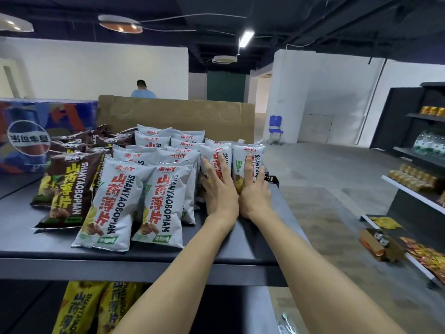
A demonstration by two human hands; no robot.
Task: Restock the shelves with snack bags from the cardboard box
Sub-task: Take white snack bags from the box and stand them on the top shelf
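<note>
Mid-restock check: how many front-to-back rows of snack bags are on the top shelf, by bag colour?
White bag rows: 4
Brown bag rows: 2
Total: 6

— What do you have on the far left of the top deck?

— A blue soda case (pixel 36 133), printed with a round logo, sitting against the cardboard sheet (pixel 175 116) that stands upright behind the stock.

— And past that?

— You can see a person (pixel 143 90) in a light blue top by the white wall, facing away. To your right a blue chair (pixel 275 128) stands on the concrete floor near a white pillar (pixel 291 92).

— Overhead?

— A dark ceiling with a lit strip light (pixel 246 38) and round lamps (pixel 120 24).
</note>
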